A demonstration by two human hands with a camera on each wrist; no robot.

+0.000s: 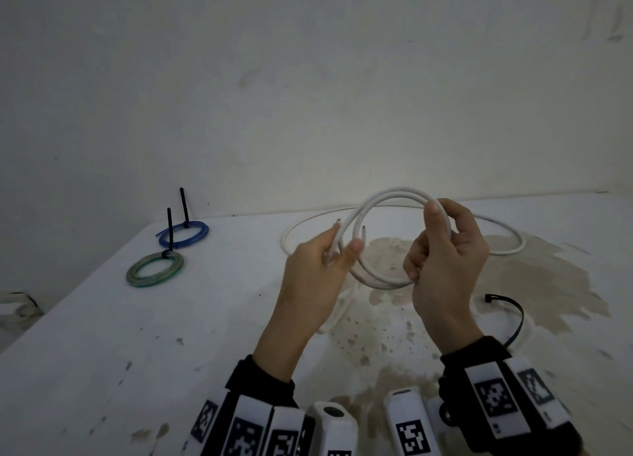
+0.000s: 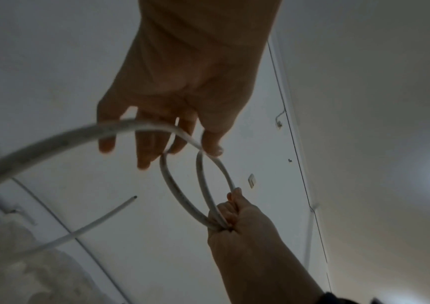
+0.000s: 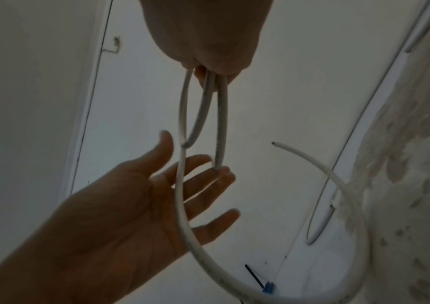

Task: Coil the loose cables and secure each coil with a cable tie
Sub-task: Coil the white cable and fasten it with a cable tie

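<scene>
A white cable (image 1: 400,191) is wound into a small coil held above the table (image 1: 154,353) between both hands. My right hand (image 1: 433,246) grips the bunched strands on the coil's right side; the left wrist view shows the right hand (image 2: 224,216) fisted round the white cable (image 2: 172,185). My left hand (image 1: 344,240) is at the coil's left side with fingers straight, strands lying across them and the thumb touching. In the right wrist view the left hand (image 3: 195,174) is flat under the white cable (image 3: 221,123). A black cable tie (image 1: 517,318) lies on the table to the right.
A blue coil (image 1: 183,234) and a green coil (image 1: 154,270), each with a black tie standing up, lie at the table's far left. The cable's slack (image 1: 507,246) loops over the stained tabletop behind my hands. A wall stands close behind.
</scene>
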